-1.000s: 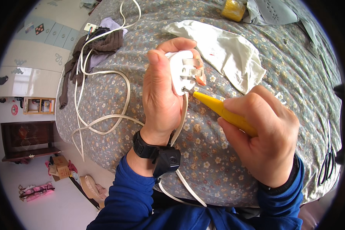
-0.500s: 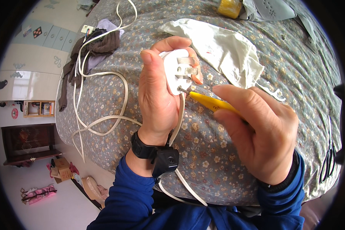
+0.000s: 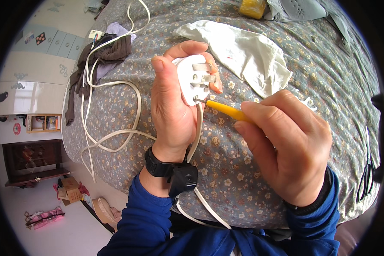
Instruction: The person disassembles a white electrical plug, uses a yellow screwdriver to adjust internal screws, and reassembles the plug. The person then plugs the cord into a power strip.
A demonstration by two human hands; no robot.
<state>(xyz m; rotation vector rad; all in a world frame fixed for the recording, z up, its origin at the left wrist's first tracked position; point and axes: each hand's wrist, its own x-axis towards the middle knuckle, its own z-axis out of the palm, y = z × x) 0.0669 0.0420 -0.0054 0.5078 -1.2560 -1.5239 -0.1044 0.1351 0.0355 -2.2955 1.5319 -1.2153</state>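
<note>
My left hand (image 3: 173, 102) is closed around a white power plug (image 3: 186, 81), its flat metal prongs facing right and up toward me. A white cable (image 3: 196, 143) leaves the plug's lower end and runs down past my wrist. My right hand (image 3: 288, 143) grips a screwdriver (image 3: 226, 110) by its yellow handle, thumb and forefinger pinching it. The screwdriver's metal tip meets a screw hole near the plug's lower end. My right fingers hide the rear of the handle.
The cable loops across a flowered bedspread (image 3: 234, 187). A white cloth (image 3: 251, 55) lies beyond my hands, a dark garment (image 3: 115, 53) at the far left. Black scissors (image 3: 366, 177) rest at the right edge; a yellow roll (image 3: 252, 7) sits at the back.
The screwdriver handle has turned in my right fingers, which have shifted their grip. Its tip stays at the plug's screw hole. The view has shifted slightly.
</note>
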